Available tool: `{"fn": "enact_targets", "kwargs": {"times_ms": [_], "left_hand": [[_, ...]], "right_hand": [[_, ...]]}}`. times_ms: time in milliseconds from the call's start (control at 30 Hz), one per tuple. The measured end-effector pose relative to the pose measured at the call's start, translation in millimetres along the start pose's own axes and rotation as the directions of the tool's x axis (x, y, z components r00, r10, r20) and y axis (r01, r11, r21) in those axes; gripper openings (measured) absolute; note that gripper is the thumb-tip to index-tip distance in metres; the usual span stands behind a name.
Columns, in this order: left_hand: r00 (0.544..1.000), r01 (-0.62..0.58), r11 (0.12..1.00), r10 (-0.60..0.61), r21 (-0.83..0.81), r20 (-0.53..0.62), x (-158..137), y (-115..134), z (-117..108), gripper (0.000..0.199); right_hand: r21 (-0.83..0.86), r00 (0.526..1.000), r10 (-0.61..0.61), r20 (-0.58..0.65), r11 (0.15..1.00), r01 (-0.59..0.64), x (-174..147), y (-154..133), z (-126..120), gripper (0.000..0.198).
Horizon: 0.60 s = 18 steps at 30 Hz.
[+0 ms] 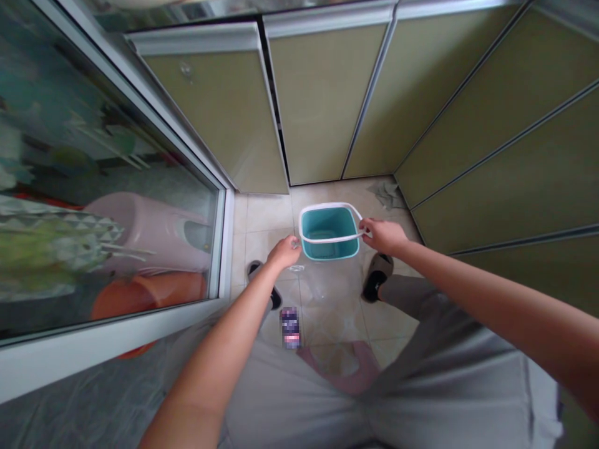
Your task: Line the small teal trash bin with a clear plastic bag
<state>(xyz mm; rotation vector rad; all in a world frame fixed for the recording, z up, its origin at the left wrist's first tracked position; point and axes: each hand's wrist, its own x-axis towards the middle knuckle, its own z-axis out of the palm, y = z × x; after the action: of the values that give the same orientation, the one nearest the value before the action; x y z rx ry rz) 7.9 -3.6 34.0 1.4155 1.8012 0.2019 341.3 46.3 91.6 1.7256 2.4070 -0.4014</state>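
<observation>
A teal bucket (330, 249) with a white band and handle (330, 239) stands on the tiled floor between my feet and the cabinets. At its right side my right hand (384, 236) is closed on the white handle end. My left hand (284, 252) is beside the bucket's left edge, fingers curled together. Whatever they may hold is too small to make out. Just below that hand, a small clear or whitish item (296, 268) lies on the floor.
Olive cabinet doors (327, 106) rise ahead and to the right. A glass door with a white frame (227, 243) stands at left, with a pink tub (135, 218) and orange basin (154, 293) behind it. A grey cloth (388, 193) lies in the corner; a pink object (360, 374) is below me.
</observation>
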Motion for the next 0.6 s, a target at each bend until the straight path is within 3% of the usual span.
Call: {"fn": "enact_targets", "kwargs": {"times_ms": [100, 200, 333, 467, 600], "left_hand": [[1.0, 0.001, 1.0, -0.001, 0.01, 0.001, -1.6, 3.2, -0.1, 0.035], [0.999, -0.02, 1.0, 0.021, 0.012, -0.037, -4.2, 10.9, -1.8, 0.033], [0.992, -0.091, 0.995, 0.088, -0.028, -0.093, -16.7, 32.7, -9.0, 0.025], [0.96, -0.277, 0.945, 0.265, -0.174, -0.089, -62.1, 69.8, -30.5, 0.019], [0.909, -0.401, 0.856, 0.417, -0.327, -0.022, -123.9, 92.5, -41.7, 0.038]], "right_hand": [[-0.02, 0.987, -0.012, 0.161, 1.0, 0.016, -12.6, 0.8, 24.3, 0.042], [0.007, 0.965, -0.009, 0.26, 1.0, 0.007, -22.2, -1.9, 31.1, 0.045], [0.159, 0.966, -0.062, 0.25, 0.987, 0.022, -44.1, -7.5, 11.8, 0.037], [0.402, 0.976, -0.154, 0.154, 0.912, 0.081, -88.5, -13.5, -19.5, 0.027], [0.615, 0.965, -0.238, 0.113, 0.779, 0.12, -137.2, -19.2, -19.9, 0.05]]}}
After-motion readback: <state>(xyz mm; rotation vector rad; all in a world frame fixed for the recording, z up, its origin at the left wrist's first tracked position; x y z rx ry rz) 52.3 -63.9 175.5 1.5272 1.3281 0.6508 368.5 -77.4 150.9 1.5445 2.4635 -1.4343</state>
